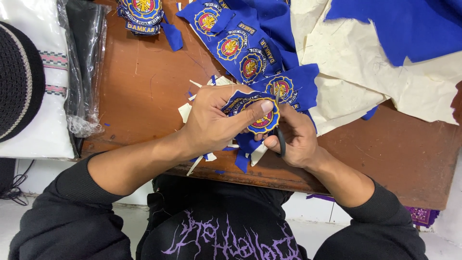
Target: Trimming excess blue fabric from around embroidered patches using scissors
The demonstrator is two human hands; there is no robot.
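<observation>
Left hand (216, 123) pinches a round embroidered patch (262, 120) on blue cloth near desk (394, 154) front edge, thumb on top. Right hand (296, 137) grips black-handled scissors (280, 139), touching the patch edge. Blue patch strip (240, 48) lies toward the back edge.

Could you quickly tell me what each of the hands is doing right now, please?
Left hand: closed on a round embroidered patch, thumb pressed on top.
Right hand: closed on black-handled scissors, cutting at the patch's edge.
</observation>
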